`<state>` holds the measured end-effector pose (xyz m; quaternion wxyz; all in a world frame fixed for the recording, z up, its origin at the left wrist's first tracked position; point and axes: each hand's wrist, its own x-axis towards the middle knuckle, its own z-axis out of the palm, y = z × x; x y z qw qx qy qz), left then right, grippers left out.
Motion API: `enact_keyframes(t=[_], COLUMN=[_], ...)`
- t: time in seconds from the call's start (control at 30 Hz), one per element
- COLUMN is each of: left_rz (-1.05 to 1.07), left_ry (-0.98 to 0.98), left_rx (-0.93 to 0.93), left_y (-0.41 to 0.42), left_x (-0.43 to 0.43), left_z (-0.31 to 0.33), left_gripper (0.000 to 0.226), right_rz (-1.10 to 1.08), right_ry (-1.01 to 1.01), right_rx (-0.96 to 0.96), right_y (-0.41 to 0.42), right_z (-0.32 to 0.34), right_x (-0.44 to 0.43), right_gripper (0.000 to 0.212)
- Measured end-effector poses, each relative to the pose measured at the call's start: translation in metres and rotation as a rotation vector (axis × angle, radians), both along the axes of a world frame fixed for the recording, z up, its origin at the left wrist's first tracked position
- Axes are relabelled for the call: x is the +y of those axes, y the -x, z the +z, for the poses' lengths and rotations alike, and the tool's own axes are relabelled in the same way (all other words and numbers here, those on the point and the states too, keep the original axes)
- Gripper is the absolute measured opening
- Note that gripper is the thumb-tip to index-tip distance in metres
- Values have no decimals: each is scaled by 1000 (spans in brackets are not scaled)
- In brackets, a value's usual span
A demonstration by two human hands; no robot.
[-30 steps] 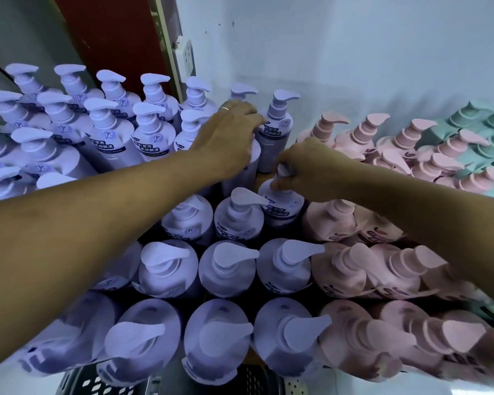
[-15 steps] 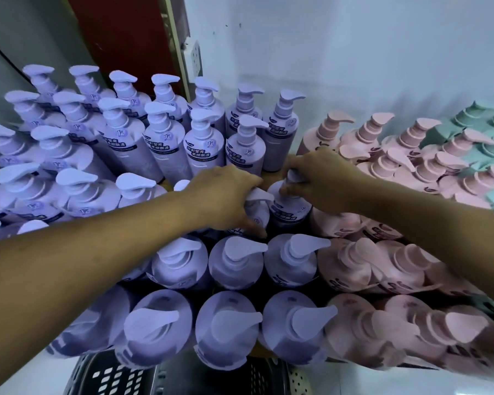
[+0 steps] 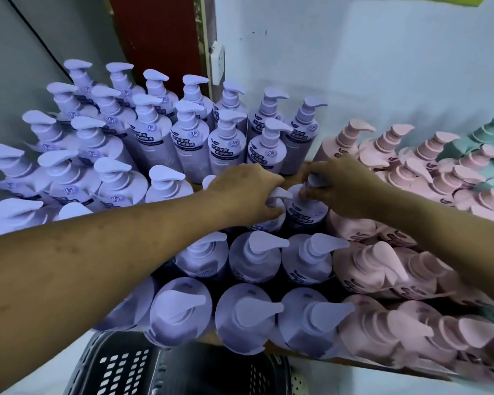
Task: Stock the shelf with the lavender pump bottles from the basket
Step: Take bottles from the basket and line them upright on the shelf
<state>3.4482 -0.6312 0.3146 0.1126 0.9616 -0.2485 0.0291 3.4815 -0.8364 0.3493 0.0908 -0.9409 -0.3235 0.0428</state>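
The left hand (image 3: 246,192) has its fingers curled round the pump head of a lavender bottle (image 3: 271,222). The right hand (image 3: 345,186), just beside it at 3 o'clock, is clamped on the pump head of a second bottle (image 3: 304,212). Both bottles stand upright on the shelf (image 3: 295,171) and touch each other in the middle of the lavender block. This looks like seating or straightening them rather than fetching.

At 12 o'clock from the hands lies a narrow strip of bare shelf board. Beyond it the back rows (image 3: 183,143) of lavender bottles stand upright up to the wall (image 3: 397,67) and spread round to 9 o'clock. At 6 o'clock the front rows (image 3: 257,258) fill the shelf to its near edge. Pink bottles (image 3: 382,269) take the shelf from 3 to 5 o'clock, and green bottles (image 3: 491,138) sit far off at 2 o'clock.

Lower at 6 o'clock, under the shelf edge, is the dark basket (image 3: 131,369). No bottle shows in the part in view, though the left forearm and the frame edge hide much of it.

My reading is that the stocking is nearly done, since the lavender section is packed on every side of the hands. What seems left is to settle these two bottles and perhaps fill the bare strip. I cannot tell whether any bottles remain in the basket.
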Motion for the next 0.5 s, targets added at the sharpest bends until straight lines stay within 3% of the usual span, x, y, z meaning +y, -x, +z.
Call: enact_keyframes(t=[0.13,0.5], left_rz=[23,102], left_ry=[-34,-62], left_rx=[17,120], left_y=[-2,-1], left_x=[5,-5], left_z=[0,4], left_gripper=[26,33], right_rz=[12,-10], right_ry=[-1,3], right_rx=[-2,-28], right_y=[7,16], right_z=[0,-2], right_x=[0,-6], right_gripper=[25,33])
